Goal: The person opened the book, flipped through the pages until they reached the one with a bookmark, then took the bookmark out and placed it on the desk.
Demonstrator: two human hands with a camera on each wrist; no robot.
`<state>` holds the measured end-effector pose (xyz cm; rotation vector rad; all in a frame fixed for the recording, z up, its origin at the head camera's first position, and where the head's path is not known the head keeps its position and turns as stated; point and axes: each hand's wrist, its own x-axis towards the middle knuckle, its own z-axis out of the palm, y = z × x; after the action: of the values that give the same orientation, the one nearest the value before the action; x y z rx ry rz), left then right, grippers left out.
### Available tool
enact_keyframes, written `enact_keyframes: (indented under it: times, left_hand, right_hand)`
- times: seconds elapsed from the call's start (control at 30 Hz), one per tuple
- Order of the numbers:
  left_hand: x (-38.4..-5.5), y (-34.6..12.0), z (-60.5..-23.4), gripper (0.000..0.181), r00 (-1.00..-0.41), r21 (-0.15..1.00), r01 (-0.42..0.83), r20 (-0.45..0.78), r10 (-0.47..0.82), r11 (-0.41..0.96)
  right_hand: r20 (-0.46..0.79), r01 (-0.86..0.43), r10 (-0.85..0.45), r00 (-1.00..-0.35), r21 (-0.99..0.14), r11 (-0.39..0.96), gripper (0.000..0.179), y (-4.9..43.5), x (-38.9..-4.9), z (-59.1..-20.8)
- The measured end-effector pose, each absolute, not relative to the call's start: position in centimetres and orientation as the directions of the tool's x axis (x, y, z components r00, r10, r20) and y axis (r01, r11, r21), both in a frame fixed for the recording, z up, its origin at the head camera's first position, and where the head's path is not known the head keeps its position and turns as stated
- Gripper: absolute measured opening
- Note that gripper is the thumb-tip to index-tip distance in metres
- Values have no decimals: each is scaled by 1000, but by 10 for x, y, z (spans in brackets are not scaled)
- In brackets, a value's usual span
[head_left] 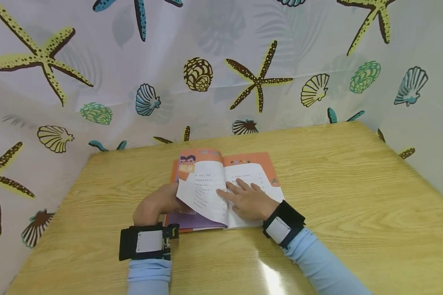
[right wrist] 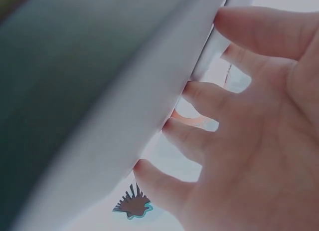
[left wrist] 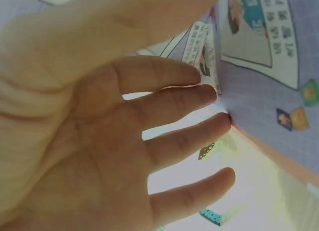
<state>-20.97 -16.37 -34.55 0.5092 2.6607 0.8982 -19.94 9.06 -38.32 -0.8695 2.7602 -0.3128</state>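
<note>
An open book (head_left: 251, 157) with orange-topped pages lies on the wooden table. Its left white page (head_left: 206, 192) is lifted at the lower-left corner, baring a purple page (head_left: 199, 220) beneath. My left hand (head_left: 158, 203) reaches behind the raised corner, which hides its fingertips in the head view. In the left wrist view, the left hand (left wrist: 134, 131) has fairly straight fingers, their tips at a purple printed page (left wrist: 259, 101). My right hand (head_left: 249, 200) rests on the book near the spine, fingers spread. The right wrist view shows the right hand's fingertips (right wrist: 174, 128) against the paper.
The wooden table (head_left: 354, 184) extends around the book on all sides. Behind it hangs a white cloth (head_left: 214, 110) printed with starfish and shells. Both wrists wear black straps (head_left: 284, 223), with light blue sleeves (head_left: 149, 274) below.
</note>
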Motion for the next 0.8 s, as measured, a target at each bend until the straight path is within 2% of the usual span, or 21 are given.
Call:
enact_keyframes:
  times: [0.17,0.3,0.43,0.53,0.67,0.8]
  left_hand:
    - [-205,-165,-330,60,-955,533,254,10,295,807]
    - [-201,-161,-318,56,-973,481,228,72,221,847]
    - [-200,-151,-316,59,-945,457,326,155,287,827]
    - [-204,-139,-323,73,-915,421,404,180,362,812]
    - [-213,-125,-342,96,-902,421,410,57,428,809]
    - [-219,-120,-361,103,-884,430,336,-163,438,838]
  right_hand:
    - [-158,-519,-567,-809,-261,814,51,89,-197,-383]
    - [-164,-516,-557,-814,-235,824,50,87,-195,-382]
    - [-179,-511,-547,-818,-211,833,50,84,-195,-382]
    - [-188,-510,-543,-818,-197,837,50,83,-196,-382]
    - [-194,-512,-540,-819,-179,840,51,82,-196,-383]
    - [-195,-509,-536,-821,-173,843,51,82,-196,-383]
